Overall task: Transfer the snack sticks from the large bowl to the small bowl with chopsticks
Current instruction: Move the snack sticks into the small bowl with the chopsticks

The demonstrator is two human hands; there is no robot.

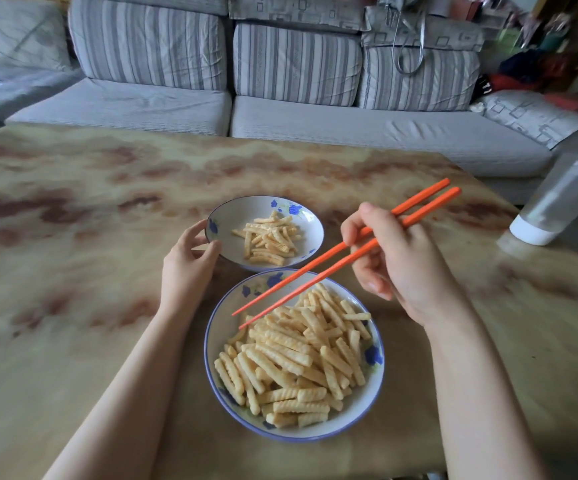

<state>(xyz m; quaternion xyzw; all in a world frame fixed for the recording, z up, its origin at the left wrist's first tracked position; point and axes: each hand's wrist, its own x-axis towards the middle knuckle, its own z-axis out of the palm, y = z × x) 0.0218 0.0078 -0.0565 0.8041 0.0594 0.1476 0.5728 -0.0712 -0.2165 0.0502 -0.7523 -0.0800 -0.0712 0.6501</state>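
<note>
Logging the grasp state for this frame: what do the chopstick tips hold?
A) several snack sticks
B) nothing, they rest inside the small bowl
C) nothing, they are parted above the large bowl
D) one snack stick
C: the chopsticks in the right hand have their tips apart over the large bowl with no snack stick between them. The left hand only holds the rim of the small bowl.

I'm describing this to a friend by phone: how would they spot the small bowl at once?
On the marbled tan table before the grey sofa sit two blue-flowered white bowls. The small bowl is the farther one, its rim held by the left hand. It holds only a few snack sticks, unlike the heaped large bowl.
</note>
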